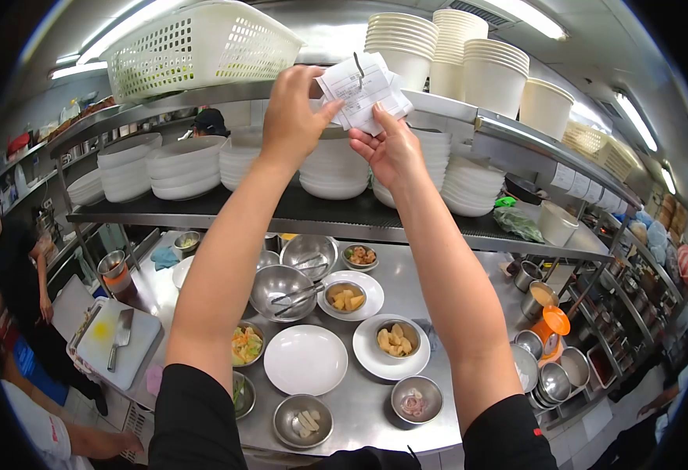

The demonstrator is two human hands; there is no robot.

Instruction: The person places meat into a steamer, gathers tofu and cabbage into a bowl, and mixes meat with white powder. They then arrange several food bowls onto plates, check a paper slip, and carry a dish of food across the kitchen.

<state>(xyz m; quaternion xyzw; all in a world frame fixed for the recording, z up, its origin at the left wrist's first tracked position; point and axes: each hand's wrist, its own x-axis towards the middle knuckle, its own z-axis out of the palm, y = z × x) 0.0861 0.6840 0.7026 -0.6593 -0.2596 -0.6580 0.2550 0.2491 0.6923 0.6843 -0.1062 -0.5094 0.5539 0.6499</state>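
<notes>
Both my arms are raised to the upper shelf, over the steel counter. A small sheaf of printed order tickets (pixel 357 88), with a dark pen stroke on the top one, is held between my hands. My left hand (pixel 293 113) is closed on the left edge, its thumb against the paper. From below, my right hand (pixel 391 145) pinches the lower right part, thumb on the front; its other fingers curl partly behind. Several slips overlap, and their print is too small to read. Stacked white bowls (pixel 334 168) stand on the shelf just beneath my hands.
On the counter (pixel 336 423) are a white plate (pixel 306 360), a bowl of pale wedges (pixel 398 340) and metal bowls with tongs (pixel 281 294). A knife (pixel 120 338) lies on a cutting board at left. White tubs (pixel 496 74) and a basket (pixel 203 47) top the shelf. People stand at both sides.
</notes>
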